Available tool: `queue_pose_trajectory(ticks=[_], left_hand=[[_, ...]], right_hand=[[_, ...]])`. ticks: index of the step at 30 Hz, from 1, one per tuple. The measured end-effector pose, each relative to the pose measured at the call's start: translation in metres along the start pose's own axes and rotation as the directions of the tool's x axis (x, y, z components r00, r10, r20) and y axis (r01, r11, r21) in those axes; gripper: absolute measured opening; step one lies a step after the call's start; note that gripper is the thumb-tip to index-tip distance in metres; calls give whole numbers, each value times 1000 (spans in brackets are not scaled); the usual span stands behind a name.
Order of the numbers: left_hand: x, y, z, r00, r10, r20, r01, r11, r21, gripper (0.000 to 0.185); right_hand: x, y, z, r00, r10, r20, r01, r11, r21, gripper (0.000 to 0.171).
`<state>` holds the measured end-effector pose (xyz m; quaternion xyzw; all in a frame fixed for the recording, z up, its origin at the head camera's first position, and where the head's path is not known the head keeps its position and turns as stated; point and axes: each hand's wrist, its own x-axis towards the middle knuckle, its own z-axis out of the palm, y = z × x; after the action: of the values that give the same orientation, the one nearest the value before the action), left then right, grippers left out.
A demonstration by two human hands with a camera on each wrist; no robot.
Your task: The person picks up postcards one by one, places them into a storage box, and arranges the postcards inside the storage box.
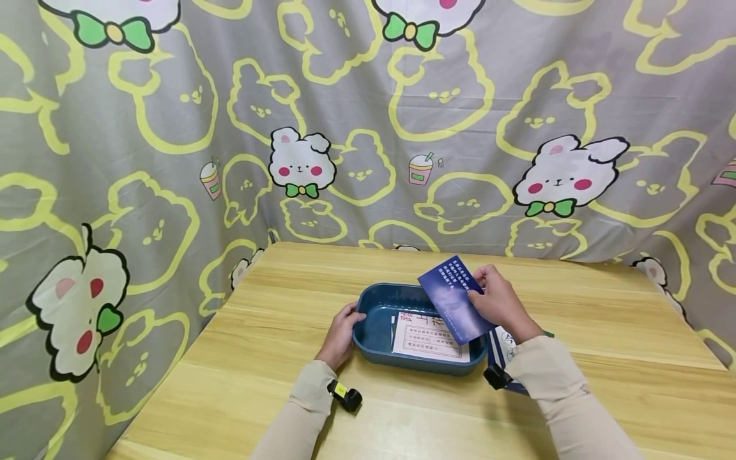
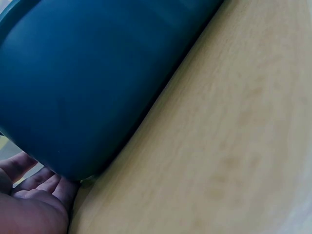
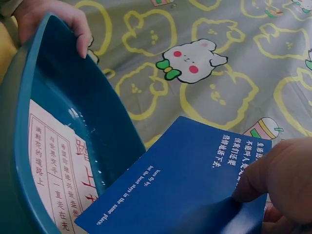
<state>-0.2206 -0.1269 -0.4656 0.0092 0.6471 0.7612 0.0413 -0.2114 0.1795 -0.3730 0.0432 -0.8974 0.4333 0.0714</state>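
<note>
A blue postcard point(image 1: 450, 300) with white printed text is pinched by my right hand point(image 1: 499, 300), thumb on its printed face. It is tilted above the right part of a dark teal plastic tub point(image 1: 368, 354). My left hand point(image 1: 340, 332) grips the tub's left end, with the thumb over the rim and the fingers against the outside. Inside the tub lies a white card point(image 1: 422, 345) with red and dark characters; the blue postcard hides part of it. In the right wrist view the blue postcard point(image 3: 170, 180) also shows an English line.
More cards point(image 1: 506, 348) lie on the wooden table point(image 1: 276, 319) just right of the tub, partly covered by my right wrist. A grey curtain point(image 1: 356, 96) with cartoon animals hangs behind and at the left. A small black device point(image 1: 347, 397) is strapped to my left wrist.
</note>
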Motion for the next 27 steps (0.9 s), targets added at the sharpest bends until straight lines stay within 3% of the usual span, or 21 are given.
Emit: queue_pose_trajectory(ticks=[9, 18, 27], left_hand=[[1, -1, -1, 1000, 10, -7, -10, 1000, -1, 44], [0, 0, -1, 1000, 5, -3, -5, 1000, 3, 45], [-1, 1, -2, 1000, -3, 6, 3, 1000, 4, 45]], right_hand=[[3, -4, 12, 998, -59, 31, 60, 997, -42, 25], [4, -9, 21, 995, -31, 99, 37, 998, -59, 22], [4, -7, 28, 985, -98, 144, 113, 989, -95, 21]])
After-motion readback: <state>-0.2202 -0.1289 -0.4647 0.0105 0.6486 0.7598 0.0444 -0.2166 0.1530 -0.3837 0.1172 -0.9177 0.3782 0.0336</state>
